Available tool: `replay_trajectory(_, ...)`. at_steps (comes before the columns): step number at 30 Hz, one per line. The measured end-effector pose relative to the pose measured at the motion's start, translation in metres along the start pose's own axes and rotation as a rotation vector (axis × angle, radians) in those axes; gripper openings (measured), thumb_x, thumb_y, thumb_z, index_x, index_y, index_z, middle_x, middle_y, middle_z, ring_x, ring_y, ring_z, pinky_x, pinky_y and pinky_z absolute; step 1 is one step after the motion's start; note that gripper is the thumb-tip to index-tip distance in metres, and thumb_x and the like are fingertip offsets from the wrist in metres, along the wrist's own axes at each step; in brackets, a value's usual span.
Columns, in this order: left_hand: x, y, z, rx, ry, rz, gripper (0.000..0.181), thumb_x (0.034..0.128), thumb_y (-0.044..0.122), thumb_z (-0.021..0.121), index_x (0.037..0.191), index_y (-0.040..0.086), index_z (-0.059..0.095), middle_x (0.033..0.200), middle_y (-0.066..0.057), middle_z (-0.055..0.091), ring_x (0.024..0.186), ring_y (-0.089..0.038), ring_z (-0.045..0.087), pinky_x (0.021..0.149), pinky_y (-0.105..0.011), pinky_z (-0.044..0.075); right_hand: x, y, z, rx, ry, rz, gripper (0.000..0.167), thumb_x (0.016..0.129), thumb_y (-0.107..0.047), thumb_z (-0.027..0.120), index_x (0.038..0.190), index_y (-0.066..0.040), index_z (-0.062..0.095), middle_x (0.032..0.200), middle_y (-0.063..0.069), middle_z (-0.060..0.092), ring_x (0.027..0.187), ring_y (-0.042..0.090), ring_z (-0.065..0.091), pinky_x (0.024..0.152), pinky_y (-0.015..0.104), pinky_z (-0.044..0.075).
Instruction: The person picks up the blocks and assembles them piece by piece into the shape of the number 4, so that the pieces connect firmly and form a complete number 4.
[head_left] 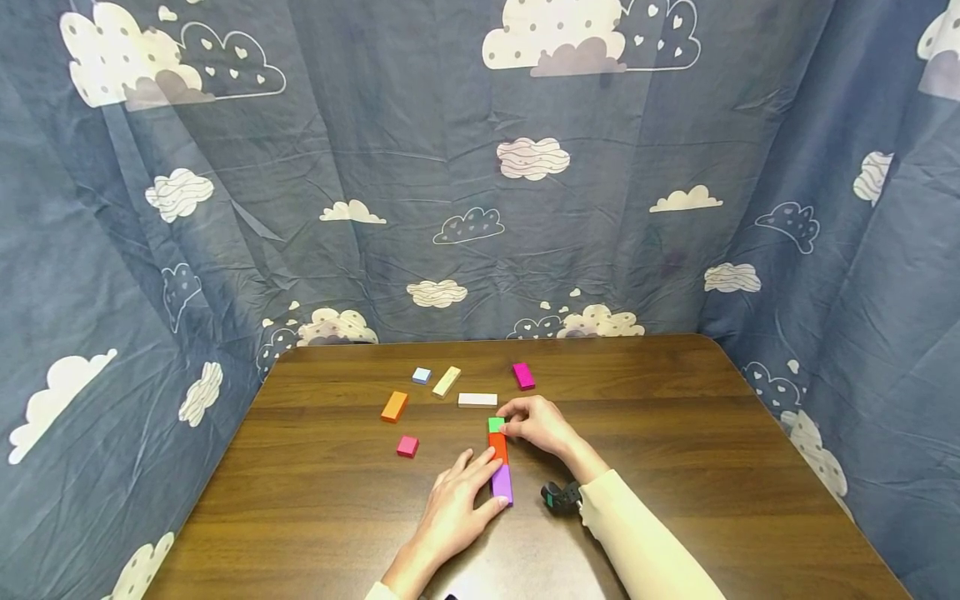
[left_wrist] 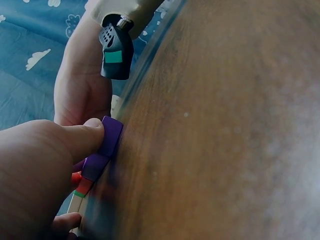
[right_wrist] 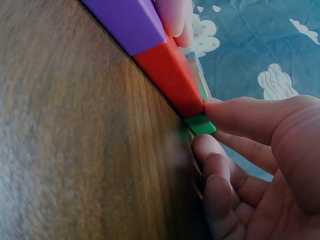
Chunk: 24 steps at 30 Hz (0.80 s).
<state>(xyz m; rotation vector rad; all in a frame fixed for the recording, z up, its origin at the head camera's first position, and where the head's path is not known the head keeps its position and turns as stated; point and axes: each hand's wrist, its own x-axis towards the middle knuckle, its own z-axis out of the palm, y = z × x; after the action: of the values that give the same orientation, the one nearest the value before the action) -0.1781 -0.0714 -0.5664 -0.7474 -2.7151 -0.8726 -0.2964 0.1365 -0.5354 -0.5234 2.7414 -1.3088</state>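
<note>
Green (head_left: 496, 425), red (head_left: 498, 448) and purple (head_left: 502, 485) blocks lie end to end in a line on the table. My left hand (head_left: 455, 510) lies along the line's left side, fingers extended, its thumb touching the near end of the purple block (left_wrist: 111, 136) and fingertips by the red one. My right hand (head_left: 542, 427) pinches the green block at the far end; in the right wrist view its thumb and fingers (right_wrist: 207, 145) are at the green block (right_wrist: 201, 125), which touches the red block (right_wrist: 172, 75).
Beyond the line lie a white block (head_left: 477, 400) and a magenta one (head_left: 523, 376). To the left are cream (head_left: 446, 382), light blue (head_left: 422, 376), orange (head_left: 394, 407) and pink-red (head_left: 407, 447) blocks. A black device (head_left: 561, 497) is at my right sleeve.
</note>
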Motion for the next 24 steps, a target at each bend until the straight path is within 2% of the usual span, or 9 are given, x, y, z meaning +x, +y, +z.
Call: replay_trajectory(24,-0.0001,-0.0011,0.0011,0.004,0.003,0.003,0.058,0.0905,0.042,0.072,0.142,0.018,0.06,0.153,0.003,0.047,0.142,-0.035,0.04,0.106,-0.059,0.036,0.0013,0.0006,-0.0002,0.003,-0.005,0.008,0.024,0.081,-0.017,0.08,0.104,-0.013,0.078,0.073,-0.003,0.068,0.066,0.01,0.056,0.062,0.029,0.042)
